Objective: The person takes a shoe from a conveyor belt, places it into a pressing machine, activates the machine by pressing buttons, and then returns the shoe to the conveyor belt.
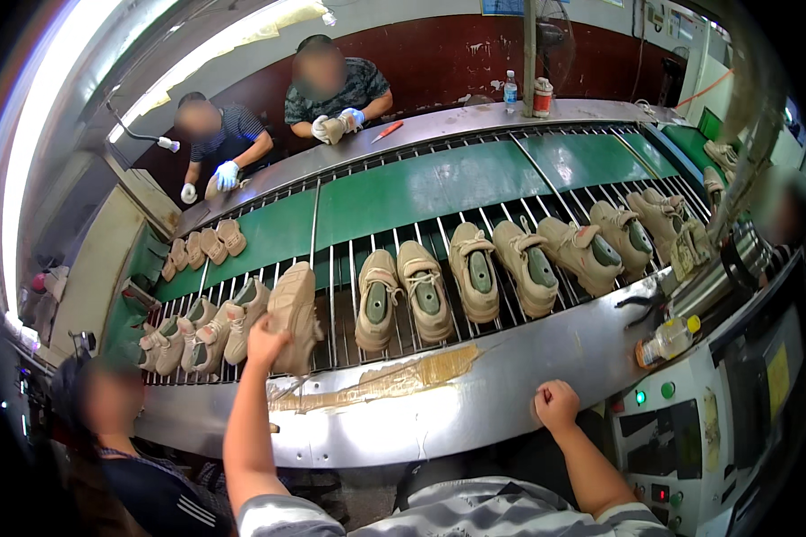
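My left hand (267, 345) grips a beige lace-up shoe (294, 309), tipped so that its sole faces me, over the near rack of metal bars. To the left, more beige shoes (210, 333) lean close together on the bars. On the right side of the rack, several matching shoes stand in a row with green inserts inside; one shoe (378, 300) is nearest to the held one. My right hand (557, 405) is curled closed above the metal edge of the line, away from the shoes, and whatever it may hold is hidden.
Beyond the rack runs a green conveyor belt (430, 183) with several soles (213, 244) at its left end. Two people work across it. A person sits at my lower left. A bottle with a yellow cap (668, 341), pliers (643, 307) and a control panel (658, 438) are at right.
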### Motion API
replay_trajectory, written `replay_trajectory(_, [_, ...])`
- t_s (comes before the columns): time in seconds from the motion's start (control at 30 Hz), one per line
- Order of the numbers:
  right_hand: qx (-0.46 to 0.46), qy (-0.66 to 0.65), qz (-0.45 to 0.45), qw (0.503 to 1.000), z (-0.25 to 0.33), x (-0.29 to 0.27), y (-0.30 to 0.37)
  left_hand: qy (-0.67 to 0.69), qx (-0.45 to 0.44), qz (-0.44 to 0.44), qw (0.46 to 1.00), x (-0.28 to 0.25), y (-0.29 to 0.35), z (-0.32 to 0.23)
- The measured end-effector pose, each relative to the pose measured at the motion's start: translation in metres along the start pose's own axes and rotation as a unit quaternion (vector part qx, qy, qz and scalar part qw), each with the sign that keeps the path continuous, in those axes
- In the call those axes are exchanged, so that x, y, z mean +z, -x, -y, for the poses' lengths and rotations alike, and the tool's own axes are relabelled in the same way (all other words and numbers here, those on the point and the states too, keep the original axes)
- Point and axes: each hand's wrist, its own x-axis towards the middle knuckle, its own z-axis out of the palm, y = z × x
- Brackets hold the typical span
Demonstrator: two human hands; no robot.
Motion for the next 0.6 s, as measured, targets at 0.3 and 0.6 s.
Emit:
replay_trajectory(0.3, [0.192,-0.447,0.224,0.845,0.023,-0.011,0.045,0.804,-0.136,0.227,0.533,0.133,0.252,0.023])
replay_trajectory(0.6, [0.055,-0.807,0.193,0.556,0.047,-0.091,0.055,0.516,-0.016,0.694,0.502,0.157,0.366,-0.232])
